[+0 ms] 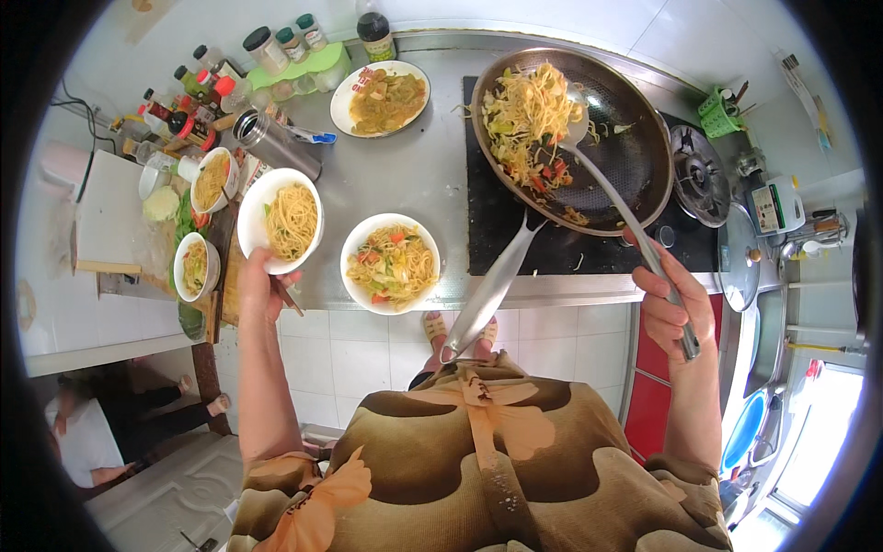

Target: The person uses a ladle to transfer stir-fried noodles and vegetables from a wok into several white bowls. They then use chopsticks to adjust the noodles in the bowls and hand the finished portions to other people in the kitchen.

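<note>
My left hand grips the lower rim of a white bowl with plain-looking noodles in it. The end of a thin brown stick, perhaps a chopstick, pokes out beside these fingers. My right hand is closed around the handle of a metal wok spatula. Its head sits in the wok, against a heap of fried noodles with cabbage and carrot. A second white bowl, filled with mixed noodles, stands on the counter between my hands.
The wok's long handle sticks out over the counter edge towards me. A plate of food, a steel flask and several seasoning bottles stand at the back left. Smaller noodle bowls sit far left. Another person is at lower left.
</note>
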{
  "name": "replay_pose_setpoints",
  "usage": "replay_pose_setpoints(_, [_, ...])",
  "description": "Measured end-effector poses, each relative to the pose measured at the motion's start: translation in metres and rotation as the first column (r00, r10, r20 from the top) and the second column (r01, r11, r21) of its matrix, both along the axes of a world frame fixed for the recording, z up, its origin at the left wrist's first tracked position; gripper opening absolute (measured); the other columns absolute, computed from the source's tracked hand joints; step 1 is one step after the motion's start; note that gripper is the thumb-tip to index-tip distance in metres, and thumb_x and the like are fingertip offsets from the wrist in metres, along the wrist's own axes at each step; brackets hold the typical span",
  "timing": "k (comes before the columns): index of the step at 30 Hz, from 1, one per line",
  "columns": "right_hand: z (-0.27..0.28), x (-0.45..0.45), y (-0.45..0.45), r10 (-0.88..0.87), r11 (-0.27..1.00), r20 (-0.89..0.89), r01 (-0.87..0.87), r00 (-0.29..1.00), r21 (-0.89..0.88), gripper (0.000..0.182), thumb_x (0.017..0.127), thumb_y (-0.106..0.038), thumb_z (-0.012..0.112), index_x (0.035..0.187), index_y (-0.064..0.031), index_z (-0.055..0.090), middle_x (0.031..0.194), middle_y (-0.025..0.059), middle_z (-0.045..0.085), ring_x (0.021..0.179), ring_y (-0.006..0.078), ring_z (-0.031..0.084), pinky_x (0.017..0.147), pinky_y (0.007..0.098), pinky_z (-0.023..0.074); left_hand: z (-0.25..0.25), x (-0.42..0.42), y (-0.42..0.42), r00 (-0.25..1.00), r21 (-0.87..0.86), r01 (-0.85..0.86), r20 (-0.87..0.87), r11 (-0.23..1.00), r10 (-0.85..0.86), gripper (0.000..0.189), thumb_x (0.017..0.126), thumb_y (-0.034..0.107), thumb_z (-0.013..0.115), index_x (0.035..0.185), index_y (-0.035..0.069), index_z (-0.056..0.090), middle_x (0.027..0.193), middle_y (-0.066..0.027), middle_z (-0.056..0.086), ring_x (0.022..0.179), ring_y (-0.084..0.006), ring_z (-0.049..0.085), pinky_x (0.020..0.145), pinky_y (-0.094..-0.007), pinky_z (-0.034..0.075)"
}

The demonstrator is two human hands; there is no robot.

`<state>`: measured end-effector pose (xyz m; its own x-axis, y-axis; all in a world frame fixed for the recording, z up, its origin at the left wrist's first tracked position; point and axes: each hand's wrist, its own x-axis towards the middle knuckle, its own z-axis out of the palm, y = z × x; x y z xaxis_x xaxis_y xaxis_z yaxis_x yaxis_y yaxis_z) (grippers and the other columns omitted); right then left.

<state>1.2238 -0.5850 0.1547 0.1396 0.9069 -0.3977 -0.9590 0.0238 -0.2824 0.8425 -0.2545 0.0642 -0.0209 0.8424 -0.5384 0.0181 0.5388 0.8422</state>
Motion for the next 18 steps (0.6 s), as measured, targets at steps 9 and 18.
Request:
replay_pose_setpoints(9, [0.075, 0.018, -0.027, -0.109, 0.991, 0.299, 0.128, 0.948, -0.045, 0.052, 0.101, -0.015, 0.037, 0.147, 0.0023, 0.02, 0.074, 0.0064, 0.044, 0.038, 0.0054, 0.041, 0.026, 0.0213, 0.0325, 0.076, 0.105, -0.011, 0.925, 0.081, 0.285, 0.24, 0.955, -0.296, 0.034, 0.089, 0.034, 0.058, 0.106, 0.004, 0.055, 0.07, 0.0007, 0.053, 0.044, -0.0061, 0.036, 0.044, -0.0268, 0.046])
replay_pose_setpoints(18, [0.132, 0.022, -0.047, -0.117, 0.991, 0.601, 0.131, 0.791, 0.021, 0.058, 0.096, -0.014, 0.045, 0.144, 0.009, 0.02, 0.065, 0.0083, 0.047, 0.032, 0.0096, 0.044, 0.025, 0.0225, 0.0368, 0.103, 0.231, -0.046, 0.814, 0.022, 0.543, 0.233, 0.839, -0.533, 0.043, 0.092, 0.057, 0.051, 0.101, 0.014, 0.057, 0.068, 0.0065, 0.049, 0.044, -0.0043, 0.029, 0.049, -0.0272, 0.041])
